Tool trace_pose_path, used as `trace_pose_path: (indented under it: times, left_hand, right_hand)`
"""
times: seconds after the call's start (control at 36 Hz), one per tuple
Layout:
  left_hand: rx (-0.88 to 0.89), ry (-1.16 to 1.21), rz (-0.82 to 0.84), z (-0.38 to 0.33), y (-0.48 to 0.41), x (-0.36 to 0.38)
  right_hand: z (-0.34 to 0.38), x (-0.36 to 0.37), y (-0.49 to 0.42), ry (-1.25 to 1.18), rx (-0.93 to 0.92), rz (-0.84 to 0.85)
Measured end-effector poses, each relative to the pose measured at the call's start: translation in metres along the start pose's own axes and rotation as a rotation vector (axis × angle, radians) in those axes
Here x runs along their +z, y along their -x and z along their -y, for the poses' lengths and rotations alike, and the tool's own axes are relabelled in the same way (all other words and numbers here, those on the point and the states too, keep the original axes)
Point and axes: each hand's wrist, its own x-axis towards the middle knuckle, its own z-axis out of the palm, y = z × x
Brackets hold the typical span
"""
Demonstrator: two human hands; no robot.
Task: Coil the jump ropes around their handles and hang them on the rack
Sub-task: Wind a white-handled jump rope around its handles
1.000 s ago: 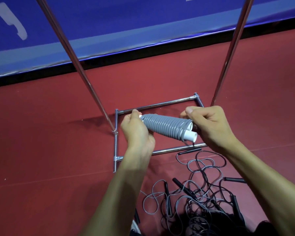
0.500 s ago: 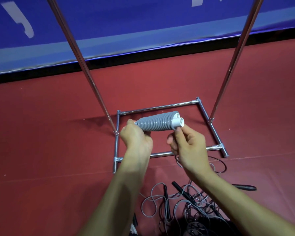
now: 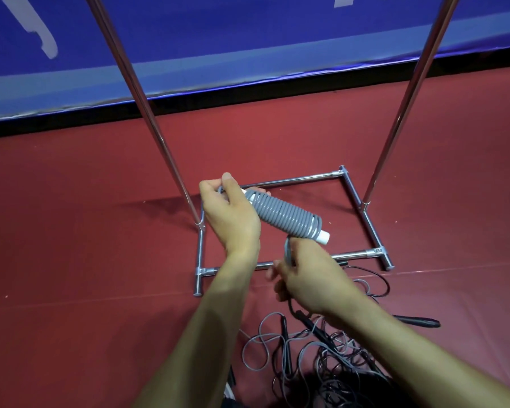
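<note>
The left hand is wrapped round the upper end of the coil, thumb up, and holds it slanting down to the right above the base of the rack. The right hand sits just below the coil's lower end, fingers pinched on the grey tail that runs up to the last turn. The hands are near each other but not touching. The rope is wound in close, even turns around the white handles, whose tips poke out at the lower end, so the step in hand looks like finishing and locking the wrap. To do it well, the right hand should hold the tail taut and lay each remaining turn hard against the one before. It should then tuck the end under a turn so nothing springs loose. The left hand needs a firm grip so the two handles stay side by side and the coil does not slide off the free end. Enough slack for hanging may have to be left. Below the arms, more ropes lie in a tangled pile on the red floor, with a black grip off to the right. No bin or box shows; the rack is the only holder, and its top is out of frame, so what hangs there cannot be told
</note>
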Motion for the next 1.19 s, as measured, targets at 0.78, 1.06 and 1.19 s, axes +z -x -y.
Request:
trace_pose_path:
  times: [0.78, 1.06, 1.19]
  left_hand:
    - [0.208, -0.021, 0.587, -0.010, 0.025, -0.003]
    - [-0.027, 0.151, 0.787, -0.018, 0.026, -0.001]
    - [-0.159, 0.231, 0.836, -0.024, 0.026, -0.002]
  right_hand:
    - [0.016, -0.065, -0.004, -0.093, -0.433, -0.132]
    - [0.007, -0.054, -0.013, 0.096, -0.617, -0.367]
    - [0.004, -0.051, -0.015, 0.097, -0.643, -0.416]
